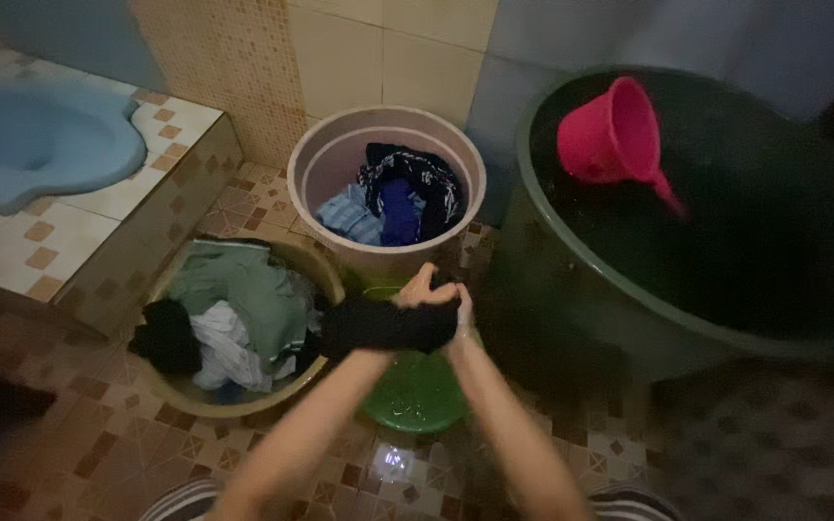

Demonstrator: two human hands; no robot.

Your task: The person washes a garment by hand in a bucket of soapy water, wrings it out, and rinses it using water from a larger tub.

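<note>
Clenched in both the left hand (417, 289) and right hand (459, 307) is a black cloth (388, 326), held above the green basin (417, 394). Left of that basin a tan tub (234, 407) of laundry is seen; behind it, a pink bucket (320, 145).

To your right stands a big dark green water tub (571, 289) with a pink scoop (610, 130) floating in it. Ahead of you a pale bucket (313, 159) holds blue and dark clothes (393, 198). To your left a tan basin (243, 405) is heaped with green, white and black laundry (238, 309), beside a blue squat toilet (41, 145) on a tiled step.
</note>
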